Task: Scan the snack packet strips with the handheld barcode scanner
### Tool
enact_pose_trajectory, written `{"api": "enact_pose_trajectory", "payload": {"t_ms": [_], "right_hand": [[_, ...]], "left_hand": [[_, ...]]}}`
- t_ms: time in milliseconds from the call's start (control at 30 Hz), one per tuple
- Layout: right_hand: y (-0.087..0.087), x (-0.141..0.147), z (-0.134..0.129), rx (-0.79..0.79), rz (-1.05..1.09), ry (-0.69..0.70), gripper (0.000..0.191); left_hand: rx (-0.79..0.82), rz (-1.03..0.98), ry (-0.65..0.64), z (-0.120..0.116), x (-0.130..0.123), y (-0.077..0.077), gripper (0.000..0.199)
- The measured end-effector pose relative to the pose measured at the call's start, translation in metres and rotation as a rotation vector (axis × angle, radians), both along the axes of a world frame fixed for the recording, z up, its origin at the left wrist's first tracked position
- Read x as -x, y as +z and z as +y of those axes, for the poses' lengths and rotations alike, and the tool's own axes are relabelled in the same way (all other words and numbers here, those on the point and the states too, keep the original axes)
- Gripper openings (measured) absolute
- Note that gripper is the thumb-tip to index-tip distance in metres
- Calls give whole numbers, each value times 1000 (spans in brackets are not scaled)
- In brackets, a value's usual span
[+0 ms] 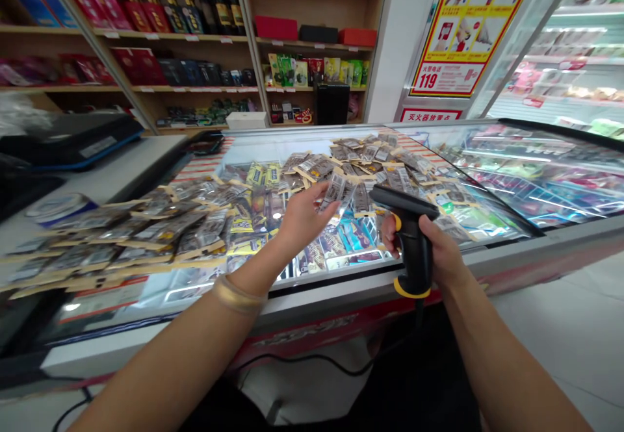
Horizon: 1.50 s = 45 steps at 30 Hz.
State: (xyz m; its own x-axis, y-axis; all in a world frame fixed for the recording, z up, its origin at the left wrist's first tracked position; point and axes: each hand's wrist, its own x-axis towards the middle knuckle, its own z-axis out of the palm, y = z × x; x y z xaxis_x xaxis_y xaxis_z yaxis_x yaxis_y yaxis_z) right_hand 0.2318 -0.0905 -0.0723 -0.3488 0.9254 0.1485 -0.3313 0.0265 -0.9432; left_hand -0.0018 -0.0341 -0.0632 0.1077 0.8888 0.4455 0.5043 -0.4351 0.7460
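My right hand (441, 250) is wrapped round the grip of a black and yellow barcode scanner (414, 243), its head tilted toward the left. A black cable runs down from the handle. My left hand (308, 214), with a gold bangle on the wrist, pinches a small clear packet (337, 188) with a printed label, held just left of the scanner head. Many similar packets lie about on the glass lid: one pile (370, 156) behind my hands and a spread of packets (160, 224) to the left. What is inside the packets is hard to make out.
Under the glass of the chest freezer (331, 289), wrapped ice creams (358, 234) show. A counter (131, 165) with a dark machine (73, 136) stands at the left. Shelves (195, 37) of bottles and boxes rise behind, and a lit display fridge (565, 62) is at the right.
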Motion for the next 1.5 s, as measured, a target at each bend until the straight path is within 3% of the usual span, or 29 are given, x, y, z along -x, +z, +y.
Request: {"api": "enact_pose_trajectory", "payload": {"t_ms": [100, 167, 267, 400, 467, 567, 667, 767, 933, 1100, 1200, 1300, 1500], "right_hand": [[1, 12, -1, 1, 34, 1, 46], [3, 27, -1, 10, 49, 30, 46], [8, 58, -1, 8, 70, 83, 46], [13, 105, 0, 4, 91, 185, 47], [13, 125, -1, 29, 97, 232, 48], [10, 146, -4, 76, 97, 263, 48], [6, 154, -7, 89, 72, 260, 50], [4, 153, -8, 95, 52, 252, 51], [3, 148, -7, 105, 58, 243, 52], [4, 128, -7, 76, 80, 206, 50], [6, 98, -6, 50, 86, 130, 49], [8, 59, -6, 37, 97, 14, 48], [6, -18, -4, 18, 93, -197, 48]], "left_hand": [[-38, 1, 114, -7, 15, 17, 49], [-84, 29, 201, -15, 37, 32, 50], [-132, 77, 373, -32, 90, 52, 48], [-48, 162, 671, -59, 170, 69, 47], [11, 237, 794, -74, 202, 72, 44], [116, 366, 863, -90, 235, 70, 41], [181, 509, 856, -96, 251, 62, 37], [114, 576, 852, -95, 257, 54, 37], [-33, 539, 850, -95, 252, 53, 34], [-219, 526, 749, -94, 216, 61, 33], [-292, 513, 560, -82, 178, 58, 36], [-265, 494, 345, -64, 130, 49, 37], [67, 551, 10, -32, 21, 29, 45]]}}
